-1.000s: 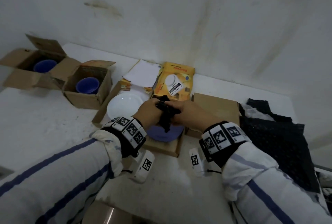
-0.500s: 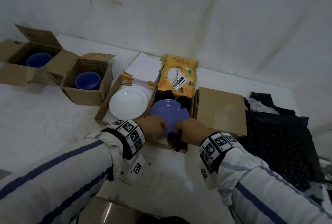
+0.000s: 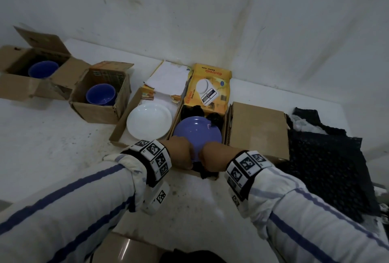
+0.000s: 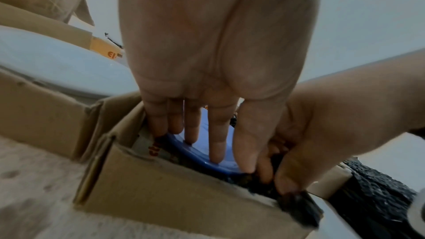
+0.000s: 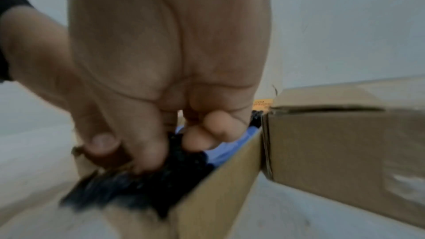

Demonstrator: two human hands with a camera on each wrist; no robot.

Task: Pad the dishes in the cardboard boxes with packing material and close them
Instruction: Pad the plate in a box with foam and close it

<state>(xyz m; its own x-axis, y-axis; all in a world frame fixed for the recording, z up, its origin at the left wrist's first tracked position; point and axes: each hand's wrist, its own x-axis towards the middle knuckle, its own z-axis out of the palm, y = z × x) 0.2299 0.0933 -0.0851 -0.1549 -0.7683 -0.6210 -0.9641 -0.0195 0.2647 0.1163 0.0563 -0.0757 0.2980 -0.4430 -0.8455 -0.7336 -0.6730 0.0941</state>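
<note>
A purple plate [image 3: 195,134] lies in an open cardboard box [image 3: 226,123] with a yellow lid. Wads of black packing material [image 3: 214,118] fill the box's far corners. My left hand [image 3: 181,153] reaches into the near side, and its straight fingers [image 4: 216,134] press on the plate's near rim [image 4: 202,144]. Beside it, my right hand [image 3: 212,159] pinches another black wad [image 5: 149,184] between thumb and fingers at the box's near right corner. Part of that wad [image 4: 296,206] hangs over the near wall [image 4: 172,197].
A white plate [image 3: 149,121] lies in an open box to the left. Two open boxes hold blue bowls [image 3: 101,94] [image 3: 43,70] further left. A closed cardboard box [image 3: 256,128] touches the right side. More black packing sheet [image 3: 324,168] is piled at the far right, with a wall behind.
Both hands came down from above the box's middle to its near edge with the black wad. The left hand let go of it and now presses on the plate.
</note>
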